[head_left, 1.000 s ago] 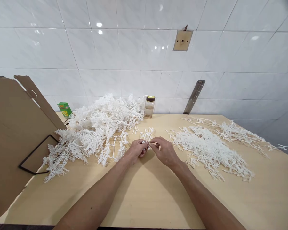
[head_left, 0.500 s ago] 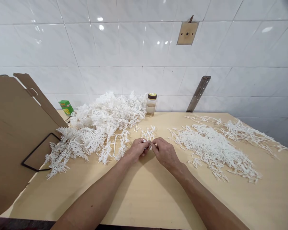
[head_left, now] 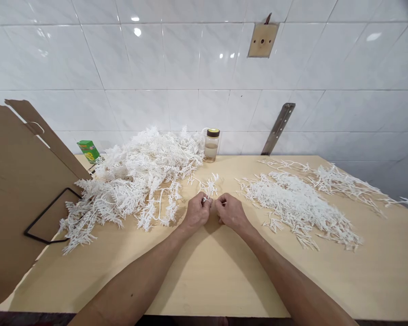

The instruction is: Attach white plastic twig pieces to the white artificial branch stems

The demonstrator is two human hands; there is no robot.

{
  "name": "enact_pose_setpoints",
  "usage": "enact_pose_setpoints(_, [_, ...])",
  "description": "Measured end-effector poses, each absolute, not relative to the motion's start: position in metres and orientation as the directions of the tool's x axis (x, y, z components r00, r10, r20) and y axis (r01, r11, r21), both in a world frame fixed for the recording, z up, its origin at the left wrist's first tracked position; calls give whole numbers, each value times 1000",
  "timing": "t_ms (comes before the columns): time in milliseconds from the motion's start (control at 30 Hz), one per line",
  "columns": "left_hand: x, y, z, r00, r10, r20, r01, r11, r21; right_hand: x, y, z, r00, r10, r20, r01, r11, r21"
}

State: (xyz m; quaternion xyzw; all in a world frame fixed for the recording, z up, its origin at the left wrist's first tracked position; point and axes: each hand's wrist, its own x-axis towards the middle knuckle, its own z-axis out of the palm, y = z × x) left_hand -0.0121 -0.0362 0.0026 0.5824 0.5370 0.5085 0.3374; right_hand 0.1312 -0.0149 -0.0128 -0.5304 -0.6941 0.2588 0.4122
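Observation:
My left hand (head_left: 197, 210) is closed in a pinch on a small white plastic sprig (head_left: 205, 199), most of it hidden by the fingers. Just to its right, my right hand (head_left: 230, 211) is also closed, thumb against fingers; whatever it pinches is too small to make out. Beyond both hands a loose white branch (head_left: 209, 184) lies on the table. A tall heap of white branching artificial foliage (head_left: 146, 163) stands to the left. A flatter pile of short white sprigs (head_left: 299, 203) lies to the right.
Behind the flat pile are bare white stems (head_left: 347, 181). A lidded jar (head_left: 211, 146) of liquid stands by the tiled wall. A green box (head_left: 89, 151), a cardboard panel (head_left: 23, 194) and a black wire frame (head_left: 41, 222) are at left. A metal bracket (head_left: 279, 129) leans at the back.
My hands have drawn slightly apart, leaving a small gap between the fingers. The whole view has shifted a little. The piles look the same.

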Motion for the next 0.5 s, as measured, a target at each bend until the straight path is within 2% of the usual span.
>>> enact_pose_setpoints(67, [-12, -37, 6, -102, 975, 198, 223, -172, 960, 143, -7, -11, -2, 936, 352, 620, 278, -734])
enact_pose_setpoints(167, [-15, -37, 10, -31, 999, 34, 41, -33, 999, 169, 6, -4, 149, 893, 426, 766, 168, -621])
enact_pose_setpoints(267, [-18, -34, 12, 55, 995, -86, -104, 92, 990, 191, 13, 4, 235, 813, 532, 814, 134, -565])
enact_pose_setpoints(367, [-21, -31, 13, 76, 990, -119, -176, 131, 976, 190, 9, 10, 159, 792, 589, 763, 280, -583])
enact_pose_setpoints(500, [-22, -30, 13, 74, 990, -121, -214, 134, 968, 157, -11, 14, -138, 836, 530, 560, 508, -655])
